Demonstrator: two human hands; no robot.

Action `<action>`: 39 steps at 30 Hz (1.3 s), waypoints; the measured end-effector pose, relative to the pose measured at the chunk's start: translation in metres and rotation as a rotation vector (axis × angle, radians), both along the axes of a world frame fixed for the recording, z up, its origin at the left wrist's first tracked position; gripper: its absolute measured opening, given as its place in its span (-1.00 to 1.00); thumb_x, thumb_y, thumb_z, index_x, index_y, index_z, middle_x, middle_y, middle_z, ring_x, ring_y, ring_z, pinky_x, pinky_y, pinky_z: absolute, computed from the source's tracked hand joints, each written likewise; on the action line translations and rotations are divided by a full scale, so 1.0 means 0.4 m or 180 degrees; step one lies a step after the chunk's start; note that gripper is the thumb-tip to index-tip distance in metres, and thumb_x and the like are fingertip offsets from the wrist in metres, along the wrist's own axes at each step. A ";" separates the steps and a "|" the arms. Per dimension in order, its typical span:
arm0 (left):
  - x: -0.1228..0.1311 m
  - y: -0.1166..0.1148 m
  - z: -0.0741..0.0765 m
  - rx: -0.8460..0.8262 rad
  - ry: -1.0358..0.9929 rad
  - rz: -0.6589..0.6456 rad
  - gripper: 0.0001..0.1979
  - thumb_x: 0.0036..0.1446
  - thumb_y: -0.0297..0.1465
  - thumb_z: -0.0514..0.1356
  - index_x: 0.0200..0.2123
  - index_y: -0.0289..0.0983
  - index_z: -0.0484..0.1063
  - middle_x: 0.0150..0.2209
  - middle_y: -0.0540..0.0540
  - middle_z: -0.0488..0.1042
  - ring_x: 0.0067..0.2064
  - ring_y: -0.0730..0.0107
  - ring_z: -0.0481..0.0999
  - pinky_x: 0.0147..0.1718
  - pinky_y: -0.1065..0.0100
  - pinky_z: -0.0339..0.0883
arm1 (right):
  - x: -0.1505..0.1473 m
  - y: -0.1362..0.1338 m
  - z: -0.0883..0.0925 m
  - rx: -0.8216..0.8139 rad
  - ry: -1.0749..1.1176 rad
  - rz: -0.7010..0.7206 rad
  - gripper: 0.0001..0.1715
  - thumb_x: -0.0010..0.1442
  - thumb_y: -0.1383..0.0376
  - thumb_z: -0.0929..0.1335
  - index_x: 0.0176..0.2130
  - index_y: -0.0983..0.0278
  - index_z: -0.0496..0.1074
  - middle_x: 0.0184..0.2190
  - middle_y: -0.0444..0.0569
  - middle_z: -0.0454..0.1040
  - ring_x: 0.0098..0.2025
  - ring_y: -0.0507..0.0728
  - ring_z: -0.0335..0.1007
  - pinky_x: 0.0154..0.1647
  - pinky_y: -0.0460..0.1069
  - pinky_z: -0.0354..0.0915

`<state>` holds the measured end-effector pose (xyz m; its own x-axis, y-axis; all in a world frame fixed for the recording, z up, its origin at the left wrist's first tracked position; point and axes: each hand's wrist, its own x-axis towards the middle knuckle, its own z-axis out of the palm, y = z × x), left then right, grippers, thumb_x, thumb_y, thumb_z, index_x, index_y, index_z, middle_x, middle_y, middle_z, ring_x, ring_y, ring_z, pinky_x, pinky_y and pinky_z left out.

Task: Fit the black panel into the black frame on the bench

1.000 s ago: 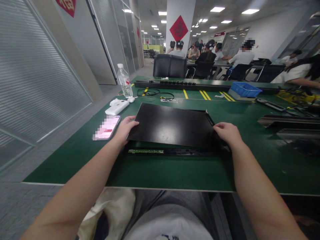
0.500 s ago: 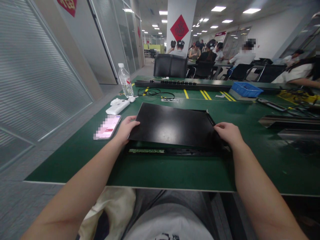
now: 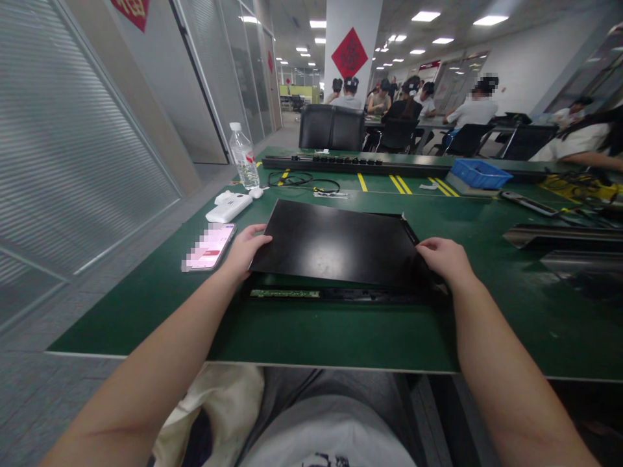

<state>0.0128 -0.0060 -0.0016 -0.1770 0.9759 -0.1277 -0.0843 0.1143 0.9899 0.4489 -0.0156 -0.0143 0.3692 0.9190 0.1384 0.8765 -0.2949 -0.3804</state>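
A flat black panel (image 3: 335, 243) lies in front of me on the green table (image 3: 341, 331), its near edge raised off a black frame (image 3: 341, 296) that shows a green circuit strip. My left hand (image 3: 246, 250) grips the panel's near left corner, fingers curled round the edge. My right hand (image 3: 445, 259) grips the near right corner the same way.
A phone (image 3: 209, 246) lies left of my left hand, with a white device (image 3: 228, 206) and a water bottle (image 3: 243, 157) beyond it. Cables, a long black strip and a blue tray (image 3: 479, 174) sit at the back. Metal rails (image 3: 564, 237) lie to the right. Other people sit at far tables.
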 end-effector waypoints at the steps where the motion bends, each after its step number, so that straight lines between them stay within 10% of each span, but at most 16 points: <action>1: -0.001 0.001 0.000 0.0002 0.0024 -0.0004 -0.56 -0.12 -0.47 0.31 -0.08 -0.27 0.45 -0.39 -0.03 0.56 -0.41 0.29 0.55 -0.39 0.33 0.40 | 0.000 0.000 0.000 0.0012 -0.0002 0.0012 -0.66 0.15 0.17 0.35 -0.22 0.21 0.69 -0.36 0.02 0.64 -0.27 0.21 0.56 -0.20 0.02 0.37; 39: -0.050 0.034 -0.041 0.0223 0.1221 0.0144 -0.72 -0.28 -0.47 0.42 -0.36 -0.21 0.59 -0.29 -0.09 0.63 -0.10 0.03 0.58 -0.14 0.23 0.41 | -0.005 -0.005 0.012 0.0132 0.1218 -0.0379 -0.75 0.05 0.23 0.40 -0.30 0.26 0.65 -0.44 -0.01 0.60 -0.58 0.06 0.38 -0.42 -0.01 0.38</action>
<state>-0.0070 0.0075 -0.0180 -0.2421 0.9700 0.0227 0.2899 0.0500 0.9558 0.4470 -0.0175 -0.0094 0.5049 0.8631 0.0062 0.6298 -0.3635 -0.6865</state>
